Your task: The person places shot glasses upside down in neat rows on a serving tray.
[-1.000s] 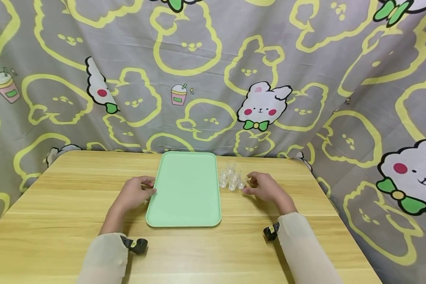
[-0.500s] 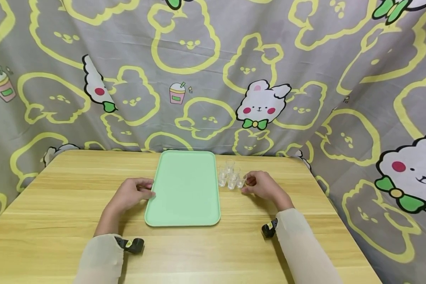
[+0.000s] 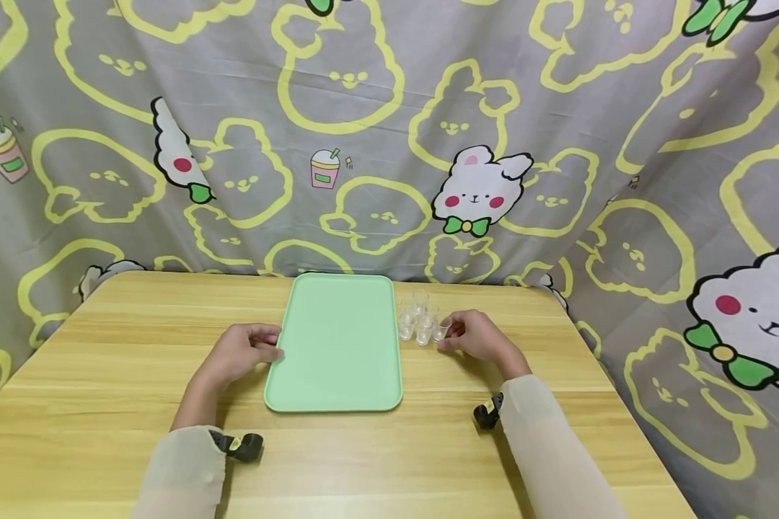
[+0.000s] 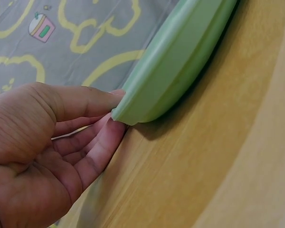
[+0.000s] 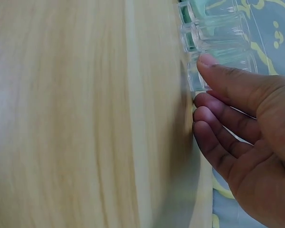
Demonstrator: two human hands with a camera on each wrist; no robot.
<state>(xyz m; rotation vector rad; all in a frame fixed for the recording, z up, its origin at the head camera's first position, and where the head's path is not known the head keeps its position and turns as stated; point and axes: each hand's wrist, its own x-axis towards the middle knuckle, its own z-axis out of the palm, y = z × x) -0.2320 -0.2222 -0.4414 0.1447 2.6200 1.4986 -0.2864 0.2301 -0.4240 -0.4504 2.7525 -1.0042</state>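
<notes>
A light green tray [image 3: 334, 346] lies flat on the wooden table. My left hand [image 3: 236, 353] is at its left edge; in the left wrist view the thumb [image 4: 90, 100] and fingers pinch the tray's rim [image 4: 166, 66]. Right of the tray stands a tight group of several small clear shot glasses [image 3: 423, 330]. With the thumb on its near side and fingers behind, my right hand [image 3: 483, 339] holds the rightmost shot glass [image 3: 441, 329]. In the right wrist view that shot glass [image 5: 194, 76] is partly covered by the thumb, so the fingers' contact is partly hidden.
The wooden table [image 3: 337, 461] reaches back to a grey curtain [image 3: 376, 144] with yellow outlines and bunny prints, which also hangs at both sides. Small black cameras [image 3: 249, 448] are strapped at the sleeves. The glasses stand close to the tray's right edge.
My right hand has moved slightly left, closing in on the rightmost shot glass. The left hand stays at the tray's edge. The head view has shifted a little.
</notes>
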